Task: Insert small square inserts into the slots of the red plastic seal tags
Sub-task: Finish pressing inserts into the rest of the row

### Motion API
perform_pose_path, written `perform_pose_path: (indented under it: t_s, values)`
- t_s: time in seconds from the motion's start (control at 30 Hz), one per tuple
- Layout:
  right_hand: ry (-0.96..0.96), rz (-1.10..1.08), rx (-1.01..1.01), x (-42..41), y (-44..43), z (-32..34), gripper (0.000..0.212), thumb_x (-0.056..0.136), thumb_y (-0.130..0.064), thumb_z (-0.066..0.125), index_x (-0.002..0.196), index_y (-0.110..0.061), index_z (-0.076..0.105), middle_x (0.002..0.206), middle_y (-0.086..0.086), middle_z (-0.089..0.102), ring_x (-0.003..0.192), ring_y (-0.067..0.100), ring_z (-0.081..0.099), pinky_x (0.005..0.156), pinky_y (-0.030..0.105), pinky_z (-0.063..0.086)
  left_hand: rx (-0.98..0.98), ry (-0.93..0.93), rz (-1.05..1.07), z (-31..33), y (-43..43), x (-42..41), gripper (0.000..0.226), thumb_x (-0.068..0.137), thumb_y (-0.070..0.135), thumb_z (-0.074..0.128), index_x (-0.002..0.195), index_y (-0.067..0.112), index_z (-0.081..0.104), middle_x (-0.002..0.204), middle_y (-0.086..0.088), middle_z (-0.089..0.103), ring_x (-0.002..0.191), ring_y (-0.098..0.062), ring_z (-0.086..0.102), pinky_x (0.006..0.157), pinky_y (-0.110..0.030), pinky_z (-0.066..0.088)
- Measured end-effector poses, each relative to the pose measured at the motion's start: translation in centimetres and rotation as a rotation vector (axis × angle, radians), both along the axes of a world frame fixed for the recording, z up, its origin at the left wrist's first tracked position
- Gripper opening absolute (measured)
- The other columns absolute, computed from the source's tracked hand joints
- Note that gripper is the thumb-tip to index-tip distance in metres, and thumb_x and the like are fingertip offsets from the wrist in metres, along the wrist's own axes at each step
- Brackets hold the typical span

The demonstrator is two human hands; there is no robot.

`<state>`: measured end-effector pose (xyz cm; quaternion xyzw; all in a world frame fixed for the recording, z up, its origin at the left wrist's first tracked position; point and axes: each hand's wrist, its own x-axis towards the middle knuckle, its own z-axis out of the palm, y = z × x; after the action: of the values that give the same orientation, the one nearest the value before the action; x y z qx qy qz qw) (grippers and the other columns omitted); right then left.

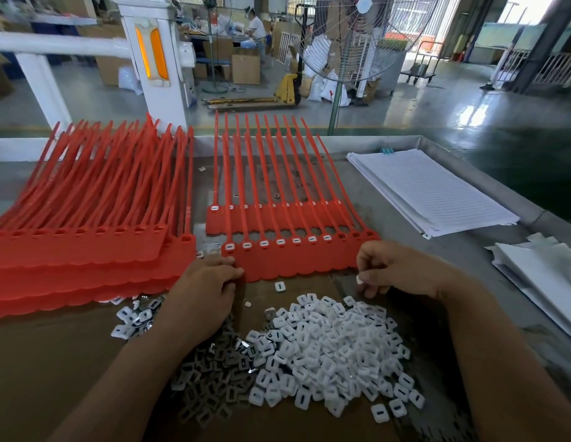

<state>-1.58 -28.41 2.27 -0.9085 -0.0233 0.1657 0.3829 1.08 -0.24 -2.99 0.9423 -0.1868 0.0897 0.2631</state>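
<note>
A joined strip of red seal tags (296, 260) lies in front of me, tails pointing away. White square inserts sit in its slots from the left; the rightmost slots (356, 236) are bare. My left hand (204, 288) rests on the strip's near left corner, fingers pressing its edge. My right hand (395, 269) hovers at the strip's right end and pinches a white insert (359, 279) between curled fingers. A heap of white inserts (335, 349) lies just below my hands, with grey metal pieces (214, 368) beside it.
A second filled strip (271, 218) lies behind the first. A thick stack of red tag strips (86, 247) fills the left. A lined paper pad (427, 189) and white sheets (539, 272) lie on the right. One loose insert (279, 287) sits near the strip's edge.
</note>
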Motion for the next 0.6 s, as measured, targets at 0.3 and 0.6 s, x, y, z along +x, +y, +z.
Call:
perform_pose_path:
  t_s: [0.3,0.6]
  values:
    - [-0.150,-0.104,0.019,0.3,-0.3,0.0,0.020,0.073,0.000,0.072,0.069,-0.014,0.059,0.069,0.001,0.061,0.062,0.006,0.054,0.065,0.023,0.044,-0.007,-0.005,-0.002,-0.1,0.0,0.0,0.033,0.089,0.011,0.050,0.120,0.018,0.059,0.133,0.005,0.048,0.126,-0.011,0.036,0.102,-0.017,0.021]
    - [-0.249,-0.308,0.222,1.1,0.3,-0.4,0.020,0.071,0.011,0.069,0.071,-0.007,0.062,0.055,0.004,0.057,0.041,0.002,0.050,0.043,0.012,0.041,0.005,0.004,0.008,-0.1,0.0,0.0,0.034,0.090,0.011,0.048,0.121,0.019,0.058,0.135,0.005,0.047,0.127,-0.011,0.034,0.103,-0.017,0.017]
